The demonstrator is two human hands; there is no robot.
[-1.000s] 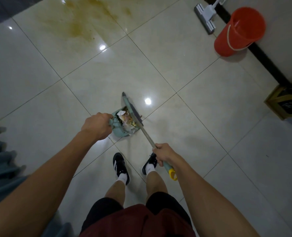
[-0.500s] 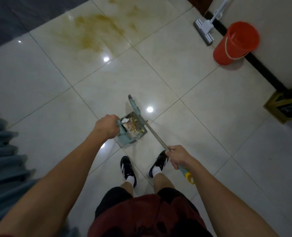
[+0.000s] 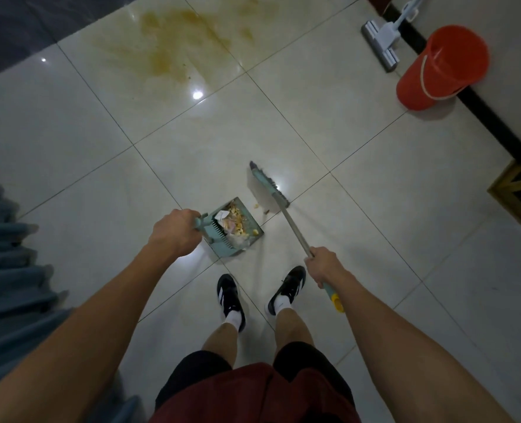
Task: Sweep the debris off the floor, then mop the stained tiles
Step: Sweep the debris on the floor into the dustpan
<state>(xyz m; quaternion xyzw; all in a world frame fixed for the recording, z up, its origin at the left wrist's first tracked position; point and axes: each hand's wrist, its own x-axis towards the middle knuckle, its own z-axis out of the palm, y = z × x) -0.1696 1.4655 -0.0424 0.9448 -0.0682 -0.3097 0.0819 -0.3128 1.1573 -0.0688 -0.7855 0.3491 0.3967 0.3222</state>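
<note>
1. Left hand [image 3: 176, 233] grips the short handle of the teal dustpan [image 3: 238, 232], fingers curled round it, and the pan sits on the floor [image 3: 360, 239] just ahead of the person's shoes
2. Right hand [image 3: 323, 265] is wrapped round the broom [image 3: 286, 215] low on its shaft, and the broom head rests on the tiles just beyond the pan's open edge
3. Debris [image 3: 233, 222] of crumbs and crumpled paper lies heaped inside the pan; a few bits [image 3: 256, 206] lie on the floor between pan and bristles
4. Brown stain [image 3: 173, 47] spreads over the tiles farther ahead, well apart from the pan
5. Flat mop [image 3: 381, 41] and an orange bucket [image 3: 439, 68] stand by the wall at upper right, close to each other
</note>
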